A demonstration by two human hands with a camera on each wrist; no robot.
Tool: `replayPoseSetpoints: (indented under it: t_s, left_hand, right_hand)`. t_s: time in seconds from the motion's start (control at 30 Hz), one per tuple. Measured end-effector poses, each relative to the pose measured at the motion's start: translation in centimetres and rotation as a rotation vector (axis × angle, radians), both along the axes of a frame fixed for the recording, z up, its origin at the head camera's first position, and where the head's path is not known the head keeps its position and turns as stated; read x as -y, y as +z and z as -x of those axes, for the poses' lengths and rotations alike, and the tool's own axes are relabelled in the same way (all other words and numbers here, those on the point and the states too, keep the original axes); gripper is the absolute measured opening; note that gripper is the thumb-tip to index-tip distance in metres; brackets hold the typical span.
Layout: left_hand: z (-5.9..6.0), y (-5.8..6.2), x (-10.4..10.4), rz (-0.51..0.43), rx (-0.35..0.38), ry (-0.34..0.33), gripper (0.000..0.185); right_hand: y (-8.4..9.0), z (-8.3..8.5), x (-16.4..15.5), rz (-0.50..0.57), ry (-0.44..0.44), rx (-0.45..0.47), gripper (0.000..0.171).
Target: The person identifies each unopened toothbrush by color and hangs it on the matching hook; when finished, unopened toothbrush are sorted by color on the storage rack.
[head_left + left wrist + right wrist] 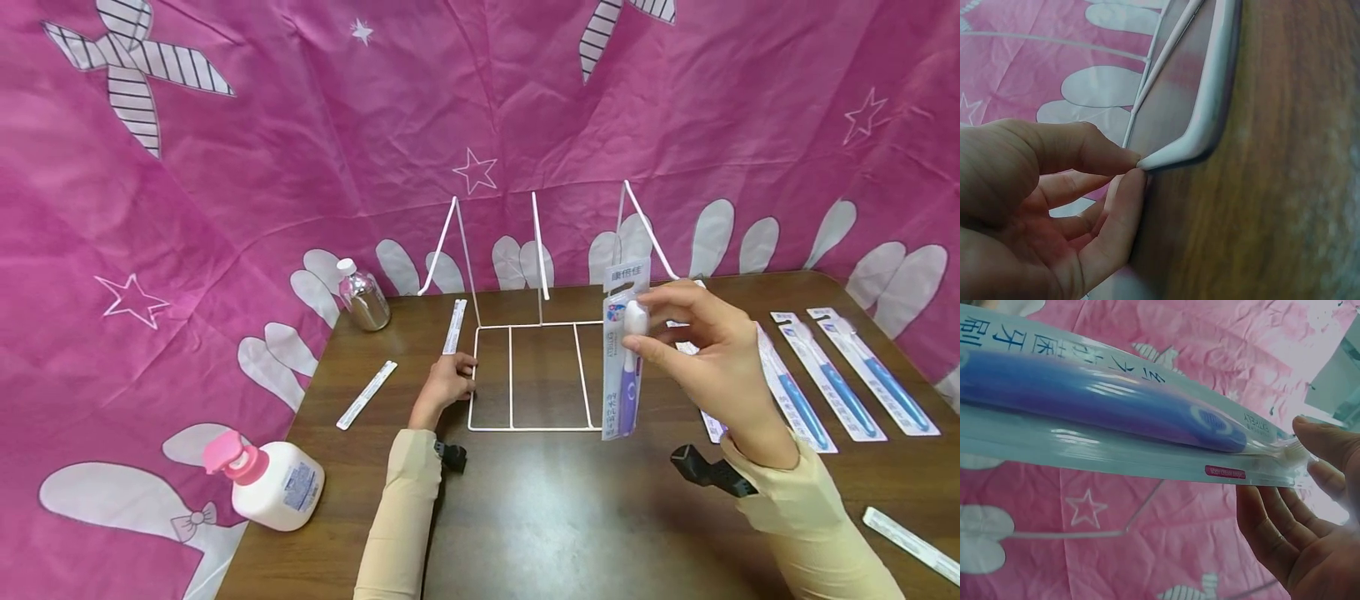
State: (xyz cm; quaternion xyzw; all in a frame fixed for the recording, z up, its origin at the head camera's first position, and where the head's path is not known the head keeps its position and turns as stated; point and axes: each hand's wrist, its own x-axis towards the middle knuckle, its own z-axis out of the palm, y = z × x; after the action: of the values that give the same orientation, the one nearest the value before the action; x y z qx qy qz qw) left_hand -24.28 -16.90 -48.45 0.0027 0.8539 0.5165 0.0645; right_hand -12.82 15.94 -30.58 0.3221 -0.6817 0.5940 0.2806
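My right hand [708, 354] holds a packaged toothbrush [628, 367] by its upper end, between thumb and fingers. The pack hangs upright over the right part of a white wire rack [512, 379] on the table. In the right wrist view the toothbrush's purple handle [1104, 400] shows through the clear blister. My left hand [446, 382] is at the rack's left side. Seen from the left wrist, its thumb and forefinger pinch the white rail [1194, 134] near a bent corner. The rack's upright wire dividers [540, 250] stand at the back.
Packaged toothbrushes with blue handles [836, 379] lie at the right, others partly behind my right hand. Narrow white packets [367, 395] lie left of the rack, another [911, 537] at front right. A pink-topped pump bottle [281, 487] and a silver bottle [365, 298] stand left.
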Motion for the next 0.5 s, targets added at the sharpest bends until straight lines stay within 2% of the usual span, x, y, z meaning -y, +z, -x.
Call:
replayPoseSetpoints:
  t_s: [0.23, 0.5]
  left_hand:
    - [-0.1, -0.2, 0.2, -0.008, 0.009, 0.004, 0.039]
    - [0.0, 0.1, 0.2, 0.005, -0.002, 0.002, 0.039]
  right_hand:
    - [0.0, 0.5, 2.6, 0.019, 0.042, 0.018, 0.04]
    - [-0.7, 1.1, 4.3, -0.016, 0.049, 0.01, 0.047]
